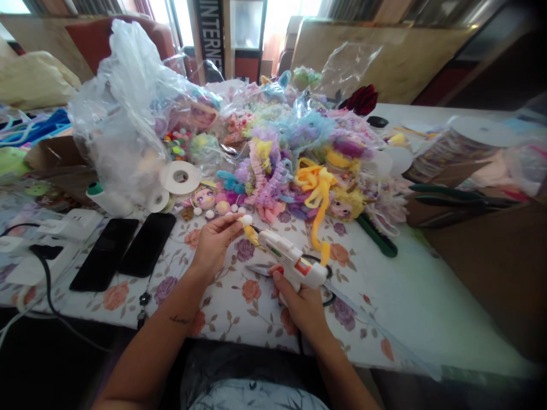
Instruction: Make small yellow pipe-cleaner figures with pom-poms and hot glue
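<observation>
My right hand [304,307] is wrapped around the handle of a white hot glue gun [284,250] with a red trigger. A long clear glue stick [380,324] runs out of its back end. Between the fingertips of my left hand [217,239] is pinched a small white pom-pom [247,219]. The gun's nozzle points at a yellow piece [250,233] just below the pom-pom; whether they are joined or touching, I cannot tell. Scissors [258,269] lie behind the gun, partly hidden by my right hand.
Pastel fuzzy trimmings and doll faces are heaped across the back of the flowered tablecloth [250,290]. To the left are two black phones [103,254], white tape rolls [181,177], a clear plastic bag [123,114] and charger plugs. Green-handled pliers [448,196] rest on a cardboard box [478,262] at right.
</observation>
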The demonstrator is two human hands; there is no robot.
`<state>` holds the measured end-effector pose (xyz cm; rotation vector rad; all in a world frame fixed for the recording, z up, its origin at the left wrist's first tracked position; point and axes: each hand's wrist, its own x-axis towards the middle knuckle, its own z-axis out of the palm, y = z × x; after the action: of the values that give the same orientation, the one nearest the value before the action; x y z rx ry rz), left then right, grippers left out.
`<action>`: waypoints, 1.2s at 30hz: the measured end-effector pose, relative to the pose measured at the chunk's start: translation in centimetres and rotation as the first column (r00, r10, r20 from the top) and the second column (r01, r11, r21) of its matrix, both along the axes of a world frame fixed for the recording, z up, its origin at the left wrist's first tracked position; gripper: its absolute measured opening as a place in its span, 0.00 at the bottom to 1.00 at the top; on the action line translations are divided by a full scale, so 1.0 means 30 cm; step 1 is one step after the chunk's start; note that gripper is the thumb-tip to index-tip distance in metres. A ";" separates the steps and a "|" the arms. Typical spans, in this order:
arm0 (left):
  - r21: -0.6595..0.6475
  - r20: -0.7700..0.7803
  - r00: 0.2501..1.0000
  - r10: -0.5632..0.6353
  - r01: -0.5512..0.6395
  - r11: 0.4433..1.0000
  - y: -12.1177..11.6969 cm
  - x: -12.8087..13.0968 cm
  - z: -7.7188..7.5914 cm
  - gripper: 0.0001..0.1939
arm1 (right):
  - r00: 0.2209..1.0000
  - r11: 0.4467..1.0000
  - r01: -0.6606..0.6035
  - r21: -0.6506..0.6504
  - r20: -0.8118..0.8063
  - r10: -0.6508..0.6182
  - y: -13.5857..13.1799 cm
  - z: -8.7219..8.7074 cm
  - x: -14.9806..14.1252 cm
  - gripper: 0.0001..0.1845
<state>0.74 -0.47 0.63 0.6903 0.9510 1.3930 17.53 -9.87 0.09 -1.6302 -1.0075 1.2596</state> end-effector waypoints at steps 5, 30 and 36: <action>0.015 -0.043 0.999 0.014 -0.014 1.000 0.002 -0.002 -0.010 0.14 | 1.000 1.000 0.006 0.014 -0.010 -0.005 0.000 -0.003 0.004 0.23; 0.114 -0.347 0.938 -0.016 0.059 0.992 -0.015 -0.008 -0.012 0.13 | 0.998 1.000 0.006 -0.007 -0.060 -0.007 -0.004 0.009 -0.002 0.19; 0.067 -0.249 0.968 -0.020 0.037 0.997 -0.016 -0.003 0.000 0.14 | 0.999 1.000 -0.006 0.026 -0.038 0.007 0.002 -0.007 0.007 0.20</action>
<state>0.64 -0.94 0.64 0.9449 1.0861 1.3405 17.73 -9.82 -0.12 -1.5790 -1.0020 1.2721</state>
